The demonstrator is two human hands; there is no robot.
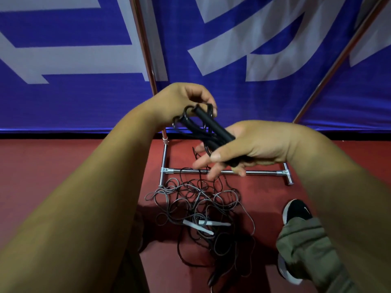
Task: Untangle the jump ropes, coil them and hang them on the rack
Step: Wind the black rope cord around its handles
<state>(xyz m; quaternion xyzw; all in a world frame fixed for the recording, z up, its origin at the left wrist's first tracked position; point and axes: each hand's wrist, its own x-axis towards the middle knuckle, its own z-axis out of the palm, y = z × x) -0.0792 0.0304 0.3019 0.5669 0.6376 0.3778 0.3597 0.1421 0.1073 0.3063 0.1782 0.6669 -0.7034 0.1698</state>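
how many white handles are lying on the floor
2. The first white handle lies slanted in the rope tangle on the red floor. The second white handle lies just right of it, nearly level. Others may be hidden under the cords.

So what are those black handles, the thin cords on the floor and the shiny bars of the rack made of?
The black handles look matte, no shine: probably foam or soft rubber. The cords are thin, smooth and hold springy loops: likely plastic-coated cable or PVC. The rack bars glint brightly, with bolted joints: chromed or polished metal tube.
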